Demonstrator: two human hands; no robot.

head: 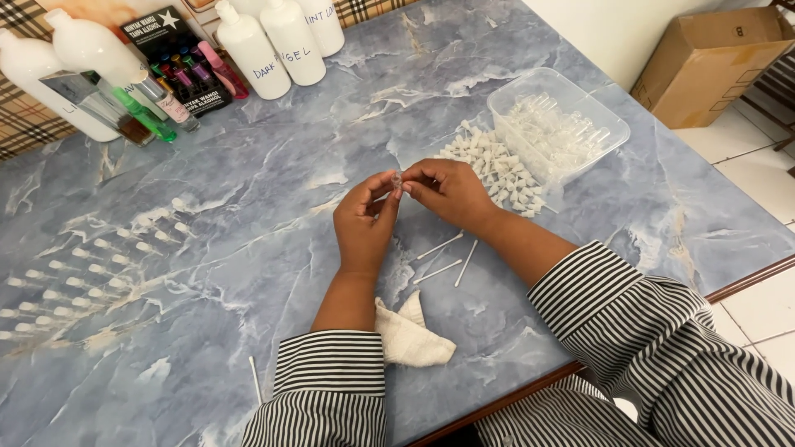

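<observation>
**A:** Starting nearest the body: what lies by the wrists?

**B:** A crumpled white cloth (410, 335) sits between the two striped sleeves, just beside the left forearm. A little farther out, three thin white sticks (447, 258) lie loose on the blue marble table (248, 165), under the right forearm.

**A:** And the hands themselves?

**B:** They meet above the table's middle. The left hand (364, 219) and right hand (451, 192) are brought together, fingertips pinched on one small clear vial (397, 180) between them. It sits right at the meeting point, so neither hand is nearer; both touch it. Its long axis looks roughly upright, though it is too small to be sure.

**A:** What lies beyond?

**B:** To the right and farther off, a heap of small white caps (497, 170) lies close to the right hand, touching a clear plastic tub (609, 132) full of more clear vials. To the far left, rows of filled vials (91, 269) lie well apart from the left hand. At the back edge stand white bottles (277, 41) and a few small coloured bottles (178, 83).
</observation>
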